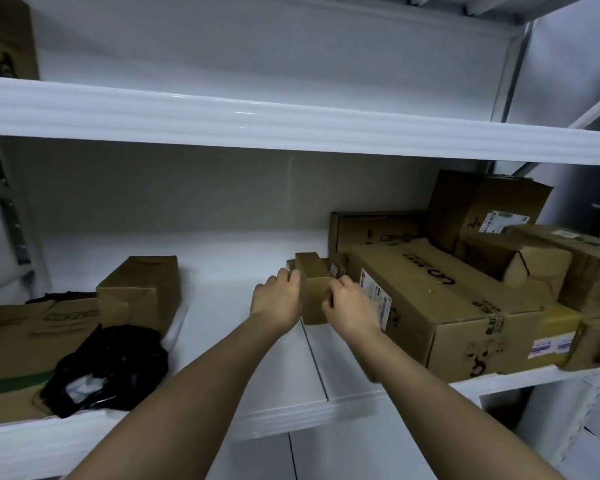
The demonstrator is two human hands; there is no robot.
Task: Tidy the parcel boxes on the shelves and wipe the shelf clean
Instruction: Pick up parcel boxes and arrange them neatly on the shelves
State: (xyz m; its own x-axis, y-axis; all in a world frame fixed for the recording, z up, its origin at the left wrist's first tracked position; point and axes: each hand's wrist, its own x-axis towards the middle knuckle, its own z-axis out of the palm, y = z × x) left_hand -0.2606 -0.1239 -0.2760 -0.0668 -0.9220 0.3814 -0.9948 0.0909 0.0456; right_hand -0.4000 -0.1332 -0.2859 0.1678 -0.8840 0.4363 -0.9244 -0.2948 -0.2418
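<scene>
While both bare arms reach in over the white middle shelf [243, 341], the left hand [278, 301] and the right hand [349, 306] grip a small box [314, 289] of plain brown cardboard from either side, the left fingers curled round its left edge, the right fingers pinching its right edge. The small box is narrow and blocky, and stands near the middle of the shelf, just beside a long carton [440, 306] with a printed label on its end and dark tape over its top. Behind and to the right, more cardboard boxes are stacked close together; their labels are too blurred to read. At the left sits a squat brown box [142, 292] with a creased top, beside a flat cardboard sheet [18, 348] cut off by the frame edge. A crumpled black plastic bag [118, 362] lies on that sheet, glossy and wrinkled. The shelf surface is smooth and shiny, with a thin seam running front to back. The upper shelf [291, 123] hides the tops of the rear boxes
</scene>
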